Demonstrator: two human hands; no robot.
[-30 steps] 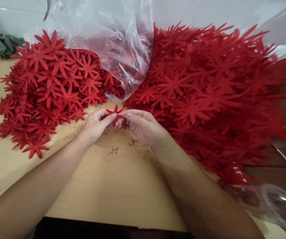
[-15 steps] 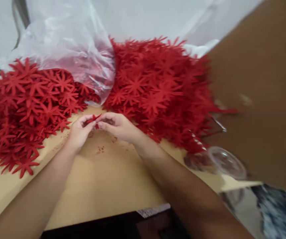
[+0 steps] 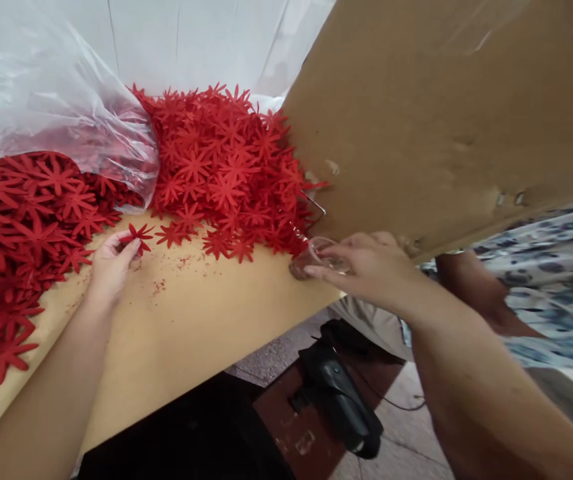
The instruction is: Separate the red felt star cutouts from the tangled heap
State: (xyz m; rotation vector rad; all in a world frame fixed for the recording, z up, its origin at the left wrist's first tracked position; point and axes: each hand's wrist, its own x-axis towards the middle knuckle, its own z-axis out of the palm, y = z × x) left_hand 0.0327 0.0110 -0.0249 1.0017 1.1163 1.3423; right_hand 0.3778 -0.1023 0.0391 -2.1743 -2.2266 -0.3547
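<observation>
The person's left hand (image 3: 109, 263) is sitting at the left of the frame, pinching a single red flower cutout (image 3: 137, 235) between thumb and fingertips, so that hand is closed on it. The cutout is sticking up and to the right from the fingers, its petals fanning flat toward the camera, just beside the edge of the big red pile (image 3: 11, 220) that is filling the far left.

The right hand (image 3: 366, 267) is reaching well away from the left one, over at the centre right, where the tan table (image 3: 201, 320) is ending at its edge. Its fingers are curling over a small clear cup (image 3: 316, 257) that is resting on the table just below the second heap of cutouts (image 3: 216, 160); the fingers are touching its rim, but I cannot tell whether they are actually gripping it or only resting on it. The cup is lying to the left of the palm, under the fingertips, so it is this hand alone that is near it, with the other a good stretch of bare table away.

A crumpled clear plastic bag (image 3: 56, 113) is draping over the upper left, and a large sheet of cardboard (image 3: 441, 120) is leaning across the upper right, its lower edge just behind the right hand.
</observation>
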